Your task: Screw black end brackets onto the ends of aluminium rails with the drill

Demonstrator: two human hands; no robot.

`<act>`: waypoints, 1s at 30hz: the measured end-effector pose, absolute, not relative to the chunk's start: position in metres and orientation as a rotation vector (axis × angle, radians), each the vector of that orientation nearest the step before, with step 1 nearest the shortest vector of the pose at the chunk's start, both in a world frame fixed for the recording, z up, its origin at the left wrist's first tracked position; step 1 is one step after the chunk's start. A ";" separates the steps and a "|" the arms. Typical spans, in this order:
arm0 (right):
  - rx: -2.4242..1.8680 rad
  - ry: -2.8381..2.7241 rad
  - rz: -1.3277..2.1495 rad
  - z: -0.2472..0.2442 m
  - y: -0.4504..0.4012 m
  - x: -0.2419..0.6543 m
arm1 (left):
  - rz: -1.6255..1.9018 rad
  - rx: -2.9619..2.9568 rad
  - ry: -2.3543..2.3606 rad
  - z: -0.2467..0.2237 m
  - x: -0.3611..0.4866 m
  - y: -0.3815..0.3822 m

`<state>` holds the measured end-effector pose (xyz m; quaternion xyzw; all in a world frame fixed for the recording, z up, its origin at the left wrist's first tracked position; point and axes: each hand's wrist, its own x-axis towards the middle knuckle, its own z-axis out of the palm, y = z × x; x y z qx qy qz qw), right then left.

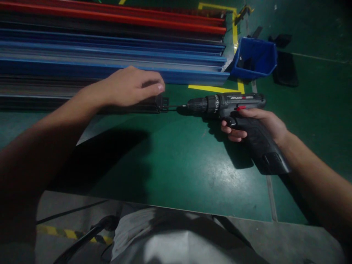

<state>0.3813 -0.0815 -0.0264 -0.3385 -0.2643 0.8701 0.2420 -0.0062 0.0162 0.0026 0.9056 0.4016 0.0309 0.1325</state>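
My right hand (275, 126) is wrapped around the grip of a black cordless drill (244, 101) with a red switch. The drill lies level and points left, its long thin bit (176, 106) reaching a small black end piece (165, 104). That piece sits at the right end of a long black profile (137, 108). My left hand (134, 86) closes over the profile near this end, thumb on the near side and fingertips hidden behind. Whether the bit tip sits in a screw, I cannot make out.
Several long blue profiles (165, 71) and red profiles (165, 21) lie behind the black one. A blue bin (257, 69) with small dark parts stands at the back right. Yellow tape (214, 89) marks the green tabletop (192, 172). Loose black pieces (286, 69) lie beside the bin.
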 end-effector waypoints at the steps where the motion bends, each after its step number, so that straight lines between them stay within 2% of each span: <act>1: -0.933 -0.721 2.374 -0.026 -0.081 0.381 | 0.085 2.631 1.163 0.002 -0.006 0.017; 30: -0.818 -0.681 2.430 -0.029 -0.083 0.380 | 0.184 2.605 1.132 0.001 -0.005 0.017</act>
